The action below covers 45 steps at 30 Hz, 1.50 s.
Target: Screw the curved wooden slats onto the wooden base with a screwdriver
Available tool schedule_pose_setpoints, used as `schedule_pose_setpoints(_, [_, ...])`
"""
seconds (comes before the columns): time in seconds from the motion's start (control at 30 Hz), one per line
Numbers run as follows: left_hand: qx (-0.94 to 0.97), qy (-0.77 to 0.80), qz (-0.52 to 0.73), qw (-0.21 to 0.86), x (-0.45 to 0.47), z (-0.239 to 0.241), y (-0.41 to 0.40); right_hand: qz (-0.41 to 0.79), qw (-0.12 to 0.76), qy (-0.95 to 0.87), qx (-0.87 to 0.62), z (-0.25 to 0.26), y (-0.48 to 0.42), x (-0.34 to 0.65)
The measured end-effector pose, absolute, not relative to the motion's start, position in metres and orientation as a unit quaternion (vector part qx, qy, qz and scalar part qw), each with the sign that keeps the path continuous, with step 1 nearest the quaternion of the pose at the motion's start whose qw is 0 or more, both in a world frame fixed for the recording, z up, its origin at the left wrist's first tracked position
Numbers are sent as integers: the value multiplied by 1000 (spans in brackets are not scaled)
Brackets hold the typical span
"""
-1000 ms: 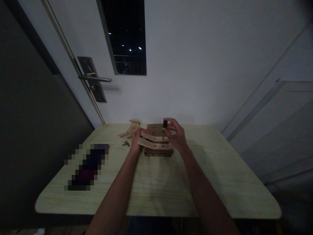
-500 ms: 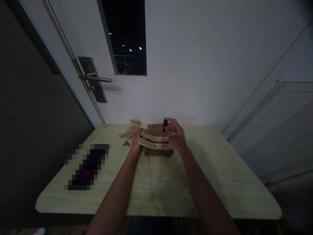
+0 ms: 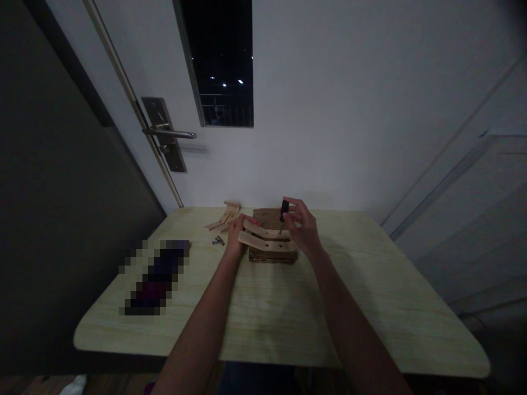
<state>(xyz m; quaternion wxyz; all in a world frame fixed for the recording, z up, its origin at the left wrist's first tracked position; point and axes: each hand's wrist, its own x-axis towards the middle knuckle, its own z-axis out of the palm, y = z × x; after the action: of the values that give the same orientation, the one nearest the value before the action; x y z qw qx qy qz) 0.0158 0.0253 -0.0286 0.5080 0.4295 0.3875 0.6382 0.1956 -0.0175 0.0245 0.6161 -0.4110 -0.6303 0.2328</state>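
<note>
My right hand (image 3: 303, 224) is closed around the black handle of a screwdriver (image 3: 284, 210). Its tip points down, slightly tilted, at a hole in the far strip of a pale wooden piece (image 3: 258, 242). This piece has two bent strips with dark holes and lies over a brown cardboard block (image 3: 272, 257). At the left end, my left hand (image 3: 236, 233) grips the wooden piece, its fingers partly hidden behind the strips. Whether a screw sits under the screwdriver tip is too small to tell.
Similar wooden pieces (image 3: 227, 215) lie at the back left of the table (image 3: 263, 318). Several screws (image 3: 218, 240) rest beside my left hand. A blurred-out dark object (image 3: 158, 278) lies further left. A white door (image 3: 313, 137) with a metal handle (image 3: 173, 133) stands behind the table.
The whole view has shifted slightly, so everything appears a little further right. The screwdriver leans a bit more; both hands keep their holds.
</note>
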Motion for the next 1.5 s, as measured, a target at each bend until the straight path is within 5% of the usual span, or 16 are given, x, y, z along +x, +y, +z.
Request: schedule_pose_setpoints(1.5, [435, 406, 625, 505, 17, -24, 21, 211, 608, -638, -423, 27, -19, 196])
